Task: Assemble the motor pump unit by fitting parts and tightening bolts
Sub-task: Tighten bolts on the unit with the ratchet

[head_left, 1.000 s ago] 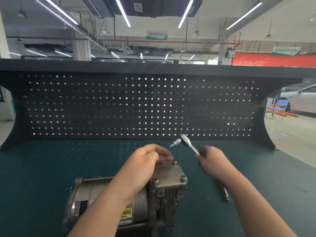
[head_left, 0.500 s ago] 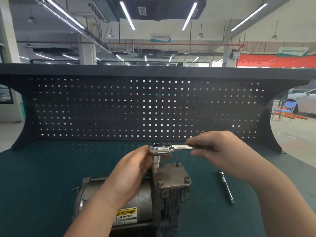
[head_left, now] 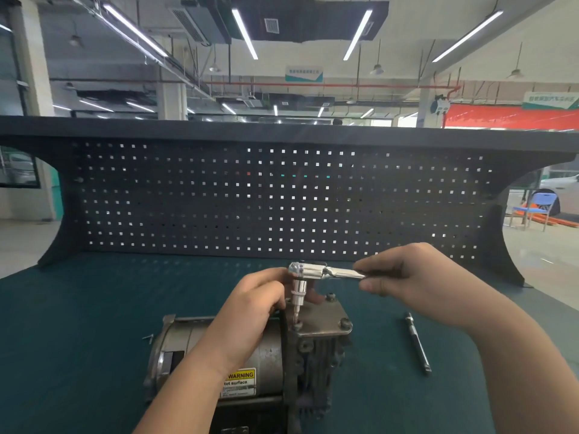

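Note:
A grey motor pump unit (head_left: pixel 269 355) lies on the green bench mat, with a yellow warning label on its round body. Its flat top plate (head_left: pixel 322 321) carries bolts at its corners. A chrome ratchet wrench (head_left: pixel 310 272) stands with its socket bit down on the near-left bolt (head_left: pixel 297 324). My right hand (head_left: pixel 416 283) grips the ratchet handle, which points right. My left hand (head_left: pixel 253 305) rests on the pump body, its fingers around the socket stem just under the ratchet head.
A slim metal extension bar (head_left: pixel 418 343) lies on the mat right of the pump. A small loose screw (head_left: pixel 148 337) sits left of the motor. A dark pegboard (head_left: pixel 282 198) closes off the back of the bench.
The ratchet came down from the air onto the near-left bolt of the top plate. My right hand raised and levelled the handle; my left hand moved from the plate to the socket.

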`<control>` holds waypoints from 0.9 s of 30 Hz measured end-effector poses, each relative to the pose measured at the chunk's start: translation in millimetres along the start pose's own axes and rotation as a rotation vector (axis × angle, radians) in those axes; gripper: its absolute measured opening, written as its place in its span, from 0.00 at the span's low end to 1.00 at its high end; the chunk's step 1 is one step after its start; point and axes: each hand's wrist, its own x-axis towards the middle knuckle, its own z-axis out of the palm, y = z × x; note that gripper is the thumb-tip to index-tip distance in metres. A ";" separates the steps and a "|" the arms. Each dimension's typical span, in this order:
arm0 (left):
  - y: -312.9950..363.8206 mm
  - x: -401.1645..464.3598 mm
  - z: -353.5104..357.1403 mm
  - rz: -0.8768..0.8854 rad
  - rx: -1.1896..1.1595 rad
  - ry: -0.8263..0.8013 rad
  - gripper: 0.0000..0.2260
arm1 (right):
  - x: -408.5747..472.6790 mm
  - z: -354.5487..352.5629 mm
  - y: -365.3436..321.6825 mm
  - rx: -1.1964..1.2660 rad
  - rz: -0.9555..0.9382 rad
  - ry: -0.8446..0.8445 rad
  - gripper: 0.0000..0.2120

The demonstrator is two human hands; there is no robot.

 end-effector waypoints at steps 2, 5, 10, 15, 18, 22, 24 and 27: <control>-1.5 -0.5 -0.3 -0.010 0.017 -0.004 0.21 | -1.8 -2.2 0.6 -0.005 0.002 -0.004 0.09; -1.7 -1.4 -0.1 -0.018 0.021 0.003 0.19 | -4.4 -5.2 0.0 0.003 0.017 0.007 0.09; 4.6 -4.1 3.9 -0.002 0.064 0.001 0.16 | -5.8 -6.6 -7.1 -0.030 0.076 0.011 0.09; 5.7 -3.9 7.8 -0.006 0.071 0.018 0.15 | -13.0 -12.0 -21.3 -0.138 0.111 0.029 0.07; 5.0 -3.6 8.2 -0.015 0.058 0.022 0.12 | -16.2 -11.0 -31.6 -0.214 0.146 0.024 0.05; 5.7 -3.4 10.7 -0.055 0.047 0.015 0.11 | -23.7 -13.1 -39.1 -0.202 0.184 -0.080 0.02; 5.5 -2.6 11.8 -0.072 0.050 0.009 0.12 | -29.3 -14.9 -40.9 -0.208 0.222 -0.206 0.03; 5.6 -2.5 12.8 -0.072 0.064 0.010 0.13 | -35.5 -25.3 -39.2 -0.206 0.216 -0.307 0.05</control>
